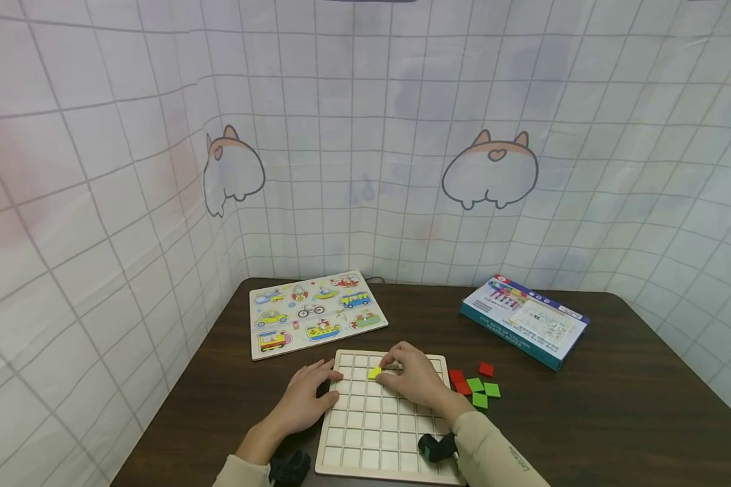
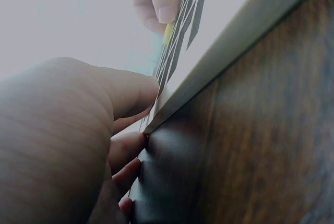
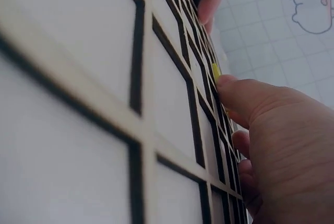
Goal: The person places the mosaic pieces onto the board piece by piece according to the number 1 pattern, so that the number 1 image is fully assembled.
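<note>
A pale wooden grid board lies on the dark table in front of me. My left hand rests at its left edge, with one digit on top of the board and the others against its side. My right hand is over the board's far rows and pinches a small yellow tile against the grid. The right wrist view shows the tile at my fingertip above the grid cells. In the left wrist view it shows below a right fingertip.
Loose red and green tiles lie just right of the board. A vehicle peg puzzle sits at the back left and a blue printed box at the back right. A gridded curtain encloses the table.
</note>
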{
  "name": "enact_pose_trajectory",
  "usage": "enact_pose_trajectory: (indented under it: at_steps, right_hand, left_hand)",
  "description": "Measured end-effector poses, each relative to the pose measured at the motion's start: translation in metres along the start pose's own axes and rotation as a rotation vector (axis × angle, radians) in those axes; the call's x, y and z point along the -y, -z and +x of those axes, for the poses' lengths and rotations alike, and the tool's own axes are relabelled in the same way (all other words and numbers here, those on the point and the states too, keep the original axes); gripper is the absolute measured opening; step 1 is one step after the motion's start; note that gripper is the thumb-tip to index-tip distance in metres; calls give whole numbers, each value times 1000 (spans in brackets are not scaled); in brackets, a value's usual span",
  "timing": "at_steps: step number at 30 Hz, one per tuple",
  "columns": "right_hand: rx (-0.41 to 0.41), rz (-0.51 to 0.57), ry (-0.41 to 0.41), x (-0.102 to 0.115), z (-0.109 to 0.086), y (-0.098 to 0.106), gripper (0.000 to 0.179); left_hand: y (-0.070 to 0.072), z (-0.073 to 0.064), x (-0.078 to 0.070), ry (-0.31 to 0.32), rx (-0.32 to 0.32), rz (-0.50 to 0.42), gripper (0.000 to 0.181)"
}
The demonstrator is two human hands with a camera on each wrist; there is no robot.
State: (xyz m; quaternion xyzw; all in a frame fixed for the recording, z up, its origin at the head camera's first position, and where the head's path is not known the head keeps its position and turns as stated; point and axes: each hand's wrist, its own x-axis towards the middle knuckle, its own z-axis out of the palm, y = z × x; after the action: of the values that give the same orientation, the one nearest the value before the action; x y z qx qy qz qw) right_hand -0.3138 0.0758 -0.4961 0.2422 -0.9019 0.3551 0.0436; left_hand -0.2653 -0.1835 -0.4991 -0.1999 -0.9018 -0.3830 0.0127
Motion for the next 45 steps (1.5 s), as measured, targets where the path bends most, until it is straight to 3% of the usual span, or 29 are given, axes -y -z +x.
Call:
enact_pose_trajectory:
  at_steps: [8, 15, 29, 37, 45]
  right_hand:
    - [-16, 30, 19, -4, -1, -2, 14]
    - [29, 106, -14, 1, -4, 6, 17]
    - [-24, 233, -20, 5, -33, 36, 26]
    - [-161, 268, -33, 2, -49, 42, 17]
    - [-380, 106, -24, -21, -60, 60, 11]
  left_hand:
    - [1, 1, 1, 0, 5, 1, 27]
    - [0, 0, 2, -7, 9, 3, 29]
    - [-2, 3, 4, -12, 1, 12, 36]
    - [-2, 1, 3, 4, -4, 12, 36]
    - [-2, 3, -1, 25, 8, 31, 36]
